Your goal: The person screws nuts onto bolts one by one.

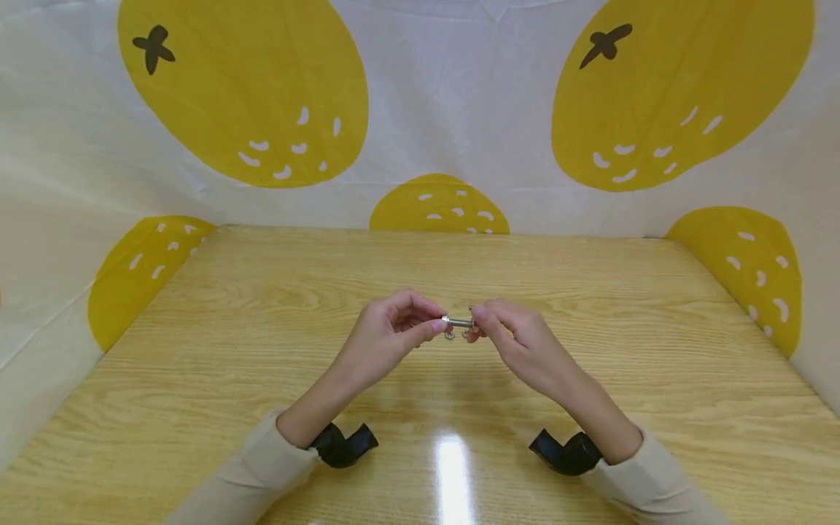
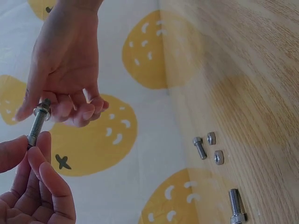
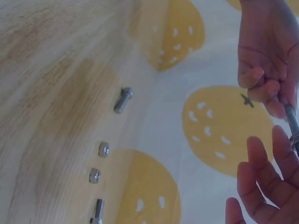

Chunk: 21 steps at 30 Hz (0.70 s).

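One silver metal bolt (image 2: 36, 126), threaded and shiny, a round metal nut (image 2: 41, 111) near its tip, is held above the pale wooden surface (image 1: 302, 270). Fingers of the left hand (image 1: 383, 335) pinch its head; those of the right hand (image 1: 521, 335) are loosely parted about the nut, contact unclear. Its long axis runs sideways, tip rightward. Beneath lie two bolts (image 2: 200, 148) and two nuts (image 2: 219, 157); behind hangs white, yellow-patterned cloth (image 1: 459, 95).

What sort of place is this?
Probably a tabletop work spot indoors: there's a light-brown wood-grain table, a white cloth backdrop printed with big yellow fruit-like shapes, and loose silver metal nuts and threaded bolts lying on the wood.
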Available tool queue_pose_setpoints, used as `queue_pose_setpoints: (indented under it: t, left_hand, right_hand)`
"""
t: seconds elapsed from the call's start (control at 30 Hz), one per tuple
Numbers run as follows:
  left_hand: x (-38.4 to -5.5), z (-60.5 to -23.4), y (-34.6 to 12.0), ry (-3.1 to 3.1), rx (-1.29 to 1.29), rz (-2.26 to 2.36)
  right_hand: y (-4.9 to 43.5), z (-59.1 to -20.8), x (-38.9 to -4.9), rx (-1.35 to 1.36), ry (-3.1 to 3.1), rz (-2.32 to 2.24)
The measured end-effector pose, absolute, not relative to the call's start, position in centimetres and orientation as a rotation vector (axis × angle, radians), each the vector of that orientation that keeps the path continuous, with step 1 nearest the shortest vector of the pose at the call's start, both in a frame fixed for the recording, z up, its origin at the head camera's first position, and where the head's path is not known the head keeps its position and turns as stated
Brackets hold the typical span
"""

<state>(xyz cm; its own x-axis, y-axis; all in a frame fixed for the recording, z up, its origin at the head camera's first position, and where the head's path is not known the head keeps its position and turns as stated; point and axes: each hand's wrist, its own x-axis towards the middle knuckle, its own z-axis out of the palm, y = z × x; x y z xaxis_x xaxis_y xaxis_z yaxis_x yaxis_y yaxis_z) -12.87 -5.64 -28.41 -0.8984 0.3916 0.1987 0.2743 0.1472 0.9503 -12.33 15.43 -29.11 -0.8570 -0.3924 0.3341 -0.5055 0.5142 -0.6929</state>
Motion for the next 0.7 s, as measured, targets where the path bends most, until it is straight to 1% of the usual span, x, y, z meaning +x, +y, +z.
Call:
queue_pose_setpoints:
  t: [0.17,0.5,0.7]
  left_hand:
    - [-12.82,-28.34,-5.66,2.316,0.668,1.869]
    - [-12.91,-28.23,-5.75,2.303,0.652,1.882]
    - [-12.82,-28.17,-5.78,2.305,0.642,1.874]
  right_hand:
    - [15.77,-28.74,-12.29,0.814,-2.632,1.225]
    - [16.22,-28.44,-12.33,0.976,-2.436,1.146]
    - [16.18,-28.55,-12.33,0.97,-2.45,1.139]
